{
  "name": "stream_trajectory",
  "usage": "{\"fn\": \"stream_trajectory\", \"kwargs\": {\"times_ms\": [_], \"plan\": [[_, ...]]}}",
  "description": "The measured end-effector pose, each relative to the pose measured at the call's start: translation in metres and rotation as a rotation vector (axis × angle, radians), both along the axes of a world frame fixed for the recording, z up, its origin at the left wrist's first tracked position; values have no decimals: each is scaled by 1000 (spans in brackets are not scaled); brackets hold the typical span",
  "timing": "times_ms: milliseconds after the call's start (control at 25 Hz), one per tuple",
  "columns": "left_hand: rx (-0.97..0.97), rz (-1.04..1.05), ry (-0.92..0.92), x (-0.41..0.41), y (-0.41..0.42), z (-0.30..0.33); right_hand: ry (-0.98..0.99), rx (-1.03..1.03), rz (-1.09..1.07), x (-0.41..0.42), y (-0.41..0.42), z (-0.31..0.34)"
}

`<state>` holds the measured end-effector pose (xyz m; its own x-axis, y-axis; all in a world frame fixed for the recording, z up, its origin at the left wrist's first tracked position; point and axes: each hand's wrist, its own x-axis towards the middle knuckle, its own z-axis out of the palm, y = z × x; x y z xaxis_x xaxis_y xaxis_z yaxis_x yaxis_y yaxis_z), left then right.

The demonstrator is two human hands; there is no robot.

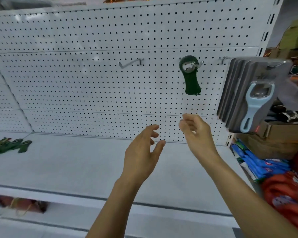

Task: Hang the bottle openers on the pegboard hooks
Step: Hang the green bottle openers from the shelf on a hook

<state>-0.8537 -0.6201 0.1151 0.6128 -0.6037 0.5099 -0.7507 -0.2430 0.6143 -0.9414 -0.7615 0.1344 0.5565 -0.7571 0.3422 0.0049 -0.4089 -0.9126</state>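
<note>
A dark green bottle opener (pixel 191 76) hangs on a metal hook (pixel 199 64) of the white pegboard (pixel 93 83). To its left a bare hook (pixel 130 63) sticks out. Several more green bottle openers (pixel 10 145) lie on the white shelf at the far left. My left hand (pixel 143 153) hovers over the shelf with relaxed fingers, holding nothing. My right hand (pixel 195 133) is raised just below the hanging opener, fingers loosely curled and empty.
Carded blue bottle openers (pixel 248 98) hang in a stack on a hook at the right. Another small hook (pixel 222 59) sits between them and the green opener. The white shelf (pixel 76 169) runs below the board. Boxes and packaged goods (pixel 273 169) crowd the right side.
</note>
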Motion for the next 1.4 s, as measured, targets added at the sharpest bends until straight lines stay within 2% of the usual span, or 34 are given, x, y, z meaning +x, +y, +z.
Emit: {"fn": "stream_trajectory", "kwargs": {"times_ms": [200,480,1080,1400], "plan": [[71,98,-33,6,49,-53,292,-285,100,-8,55,-70],[208,227,67,48,149,-115,529,-391,232,40,143,-126],[347,418,161,291,460,-142,526,-290,450,318,420,-160],[272,461,357,414,511,-136,585,-338,517,453,459,-158]]}}
